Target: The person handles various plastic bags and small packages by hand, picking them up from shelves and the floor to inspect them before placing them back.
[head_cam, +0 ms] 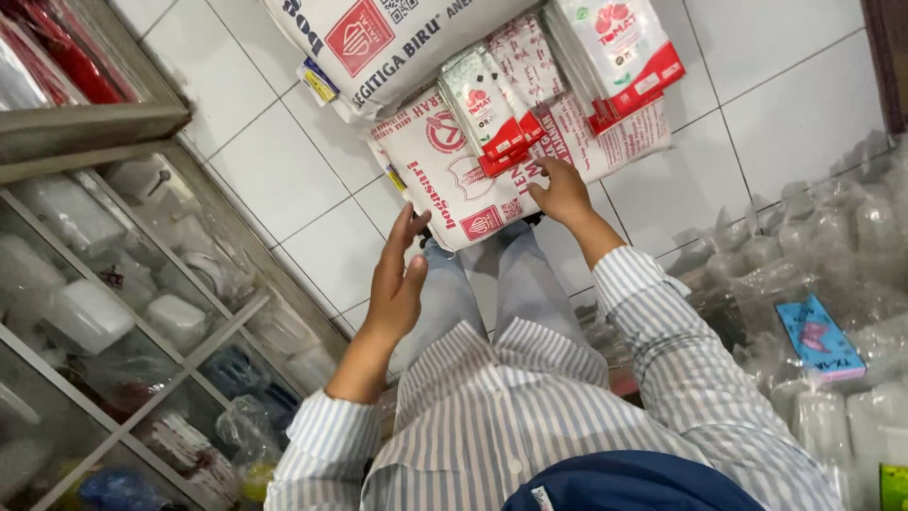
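a white tiled floor [284,170] carries stacked white sacks [445,161] and heaped clear plastic bags [832,246].

a shop: stacked flour sacks [445,161], glass display cabinet [123,312].

Two big white sacks [445,166] lie by the hands. Three stacks of small red and white packs [487,114] sit on top. One blue box [818,338] lies off to the right.
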